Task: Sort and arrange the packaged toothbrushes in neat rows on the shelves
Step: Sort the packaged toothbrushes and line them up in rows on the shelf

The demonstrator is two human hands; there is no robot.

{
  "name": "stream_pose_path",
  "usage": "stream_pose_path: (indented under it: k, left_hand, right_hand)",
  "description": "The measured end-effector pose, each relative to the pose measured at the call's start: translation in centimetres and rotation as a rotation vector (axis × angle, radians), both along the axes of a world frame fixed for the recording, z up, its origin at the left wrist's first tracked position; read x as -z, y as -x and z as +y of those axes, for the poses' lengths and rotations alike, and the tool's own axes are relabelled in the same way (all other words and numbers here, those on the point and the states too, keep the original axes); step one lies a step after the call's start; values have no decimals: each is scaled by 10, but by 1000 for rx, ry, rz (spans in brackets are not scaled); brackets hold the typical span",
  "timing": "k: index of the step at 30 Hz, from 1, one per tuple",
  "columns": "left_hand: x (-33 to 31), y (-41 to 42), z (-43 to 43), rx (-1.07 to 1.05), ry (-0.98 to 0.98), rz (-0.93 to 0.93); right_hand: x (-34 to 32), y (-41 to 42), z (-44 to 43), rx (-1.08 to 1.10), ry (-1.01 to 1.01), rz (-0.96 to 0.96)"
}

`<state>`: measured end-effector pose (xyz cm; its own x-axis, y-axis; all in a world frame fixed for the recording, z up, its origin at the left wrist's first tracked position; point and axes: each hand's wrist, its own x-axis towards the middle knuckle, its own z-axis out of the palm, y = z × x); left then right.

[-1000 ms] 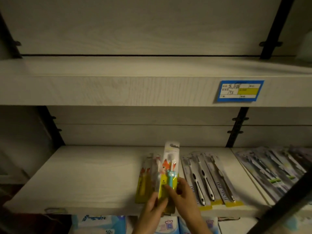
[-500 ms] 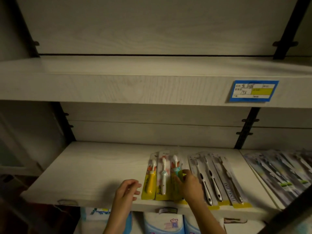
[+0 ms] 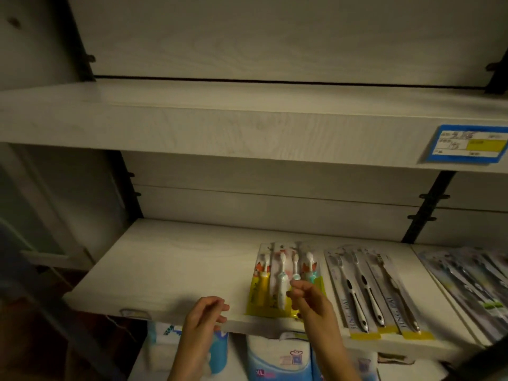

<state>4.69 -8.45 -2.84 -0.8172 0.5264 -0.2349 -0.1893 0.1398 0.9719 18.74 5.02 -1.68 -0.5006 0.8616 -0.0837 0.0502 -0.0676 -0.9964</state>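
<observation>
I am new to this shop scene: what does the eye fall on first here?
Brightest are the children's toothbrush packs, yellow cards with orange cartoon figures, side by side at the front of the lower shelf. The right hand hovers over their lower ends and the left hand is at the shelf edge. Next comes the blue and yellow price label on the front of the upper shelf, far right.

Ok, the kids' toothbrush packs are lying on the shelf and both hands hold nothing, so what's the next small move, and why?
Probably nudge the kids' packs square with the right hand, which hovers over them: they overlap unevenly, while the adult packs beside them lie in a tidier row.
</observation>
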Motion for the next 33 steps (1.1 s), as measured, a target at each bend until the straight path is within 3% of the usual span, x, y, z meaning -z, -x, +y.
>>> stream_pose_path:
  k: [4,12,17,20,28,33]
  left_hand:
    - [3,23,-17,0,-6,22]
    - [18,94,-50,97,32,23]
    - [40,105,-28,207,168,68]
    - [45,89,12,351,251,184]
    - [42,38,91,620,691,751]
    - [54,45,100,590,785,843]
  right_hand:
    - [-1,18,-19,-6,42,22]
    - [3,77,-57,220,119,91]
    - [-1,85,-74,327,123,101]
    - [-4,74,-72,386,113,96]
    - [-15,50,-56,473,26,61]
    - [-9,40,-50,481,10,7]
